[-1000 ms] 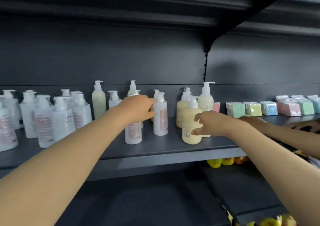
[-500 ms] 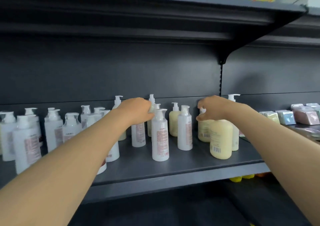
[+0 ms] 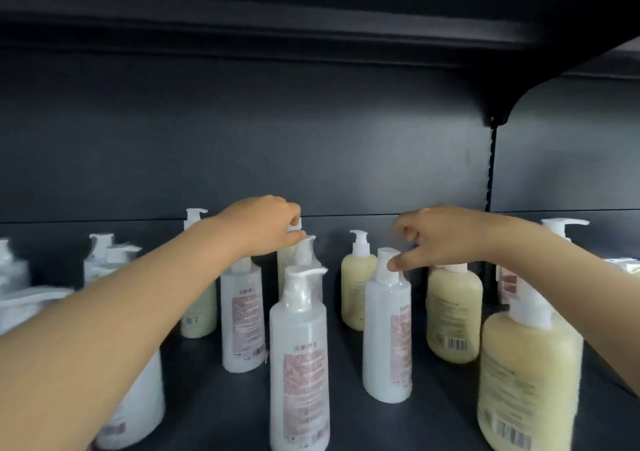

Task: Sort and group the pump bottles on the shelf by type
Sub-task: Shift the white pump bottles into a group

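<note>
Left hand (image 3: 263,226) pinches the white pump head of a tall translucent white plastic bottle (image 3: 242,315) standing on the dark grey metal shelf (image 3: 207,405). Right hand (image 3: 440,236) hovers half-open, thumb touching the pump of another white bottle (image 3: 387,340); cream-yellow bottles (image 3: 453,315) stand beside

This looks like a shop aisle: a dark metal retail shelf (image 3: 207,409) with a slotted upright (image 3: 489,173) and a bracket carrying another shelf above. Many near-identical white pump bottles (image 3: 298,357) with printed labels stand beside yellow pump bottles (image 3: 453,315) bearing barcodes, stocked in multiples as goods for sale. At the right edge sit small packaged items (image 3: 509,282), too blurred to identify.
</note>
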### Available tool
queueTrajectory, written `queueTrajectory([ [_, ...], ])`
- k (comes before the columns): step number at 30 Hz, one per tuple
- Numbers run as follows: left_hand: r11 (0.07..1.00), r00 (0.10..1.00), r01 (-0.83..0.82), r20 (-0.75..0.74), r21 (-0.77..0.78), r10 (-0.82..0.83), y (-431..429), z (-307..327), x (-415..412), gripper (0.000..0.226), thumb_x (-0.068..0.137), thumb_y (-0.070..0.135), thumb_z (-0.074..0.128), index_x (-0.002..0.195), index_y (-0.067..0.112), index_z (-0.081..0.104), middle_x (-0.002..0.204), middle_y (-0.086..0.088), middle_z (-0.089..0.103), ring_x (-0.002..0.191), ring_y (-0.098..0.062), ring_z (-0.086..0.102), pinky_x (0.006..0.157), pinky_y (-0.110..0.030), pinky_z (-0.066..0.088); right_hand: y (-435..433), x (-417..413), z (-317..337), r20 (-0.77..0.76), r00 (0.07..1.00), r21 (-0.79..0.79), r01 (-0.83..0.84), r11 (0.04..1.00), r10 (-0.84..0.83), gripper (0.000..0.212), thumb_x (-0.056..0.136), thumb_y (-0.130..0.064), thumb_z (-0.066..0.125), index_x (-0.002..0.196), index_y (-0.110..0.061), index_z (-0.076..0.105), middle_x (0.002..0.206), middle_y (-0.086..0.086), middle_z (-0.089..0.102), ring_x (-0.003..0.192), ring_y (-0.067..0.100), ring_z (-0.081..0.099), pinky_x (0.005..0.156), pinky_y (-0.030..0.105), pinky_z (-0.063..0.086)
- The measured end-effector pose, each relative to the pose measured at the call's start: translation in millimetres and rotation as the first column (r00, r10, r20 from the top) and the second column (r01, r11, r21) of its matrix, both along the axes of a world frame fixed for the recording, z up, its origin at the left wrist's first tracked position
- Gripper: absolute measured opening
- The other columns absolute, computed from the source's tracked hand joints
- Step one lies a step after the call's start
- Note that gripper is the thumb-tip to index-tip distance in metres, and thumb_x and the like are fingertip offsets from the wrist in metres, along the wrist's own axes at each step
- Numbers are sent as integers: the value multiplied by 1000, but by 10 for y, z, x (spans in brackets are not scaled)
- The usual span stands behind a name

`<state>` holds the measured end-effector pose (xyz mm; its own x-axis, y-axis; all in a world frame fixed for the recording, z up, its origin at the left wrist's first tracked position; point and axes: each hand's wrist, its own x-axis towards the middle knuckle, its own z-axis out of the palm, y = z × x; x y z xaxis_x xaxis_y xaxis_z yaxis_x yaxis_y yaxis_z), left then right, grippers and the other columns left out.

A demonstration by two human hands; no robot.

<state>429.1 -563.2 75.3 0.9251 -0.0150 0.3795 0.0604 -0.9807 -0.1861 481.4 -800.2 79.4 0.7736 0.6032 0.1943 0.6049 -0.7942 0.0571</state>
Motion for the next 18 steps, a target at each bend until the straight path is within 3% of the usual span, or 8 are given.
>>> queueTrajectory([
  [5,966,997,64,58,-251,-51,38,-191,369,35,91,45,47,107,17,59,111,5,58,102,-10,51,91,-31,44,10,84,-25,-195,978,80,-64,995,78,58,70,-60,66,118,-31,52,107,-19,60,97,5,59,92,30,49],
  [8,916,999,36,38,-400,-22,27,-365,519,39,86,51,49,108,19,58,107,3,59,97,-16,56,84,-32,47,27,67,-146,-259,957,192,-85,978,134,45,68,-54,71,104,-30,58,98,-15,65,92,5,62,89,31,51],
  [11,843,996,51,92,-535,-2,29,-525,605,38,84,46,58,110,18,57,106,5,56,95,-15,52,76,-27,39,79,24,-294,-235,964,304,-45,951,121,39,72,-46,71,100,-23,58,96,-8,63,90,10,60,82,30,49],
  [14,708,985,146,167,-691,-40,46,-650,648,28,84,36,63,102,15,58,101,5,59,90,-13,54,67,-24,39,109,30,-442,-298,950,453,52,890,95,37,73,-41,74,96,-19,57,90,-1,61,78,13,57,67,26,43],
  [18,464,973,227,224,-856,-61,-9,-805,674,17,87,29,61,97,17,57,86,5,58,81,-13,55,66,-21,40,176,23,-655,-427,880,680,162,715,207,22,78,-33,72,79,-17,56,76,-1,60,66,9,56,61,21,43],
])
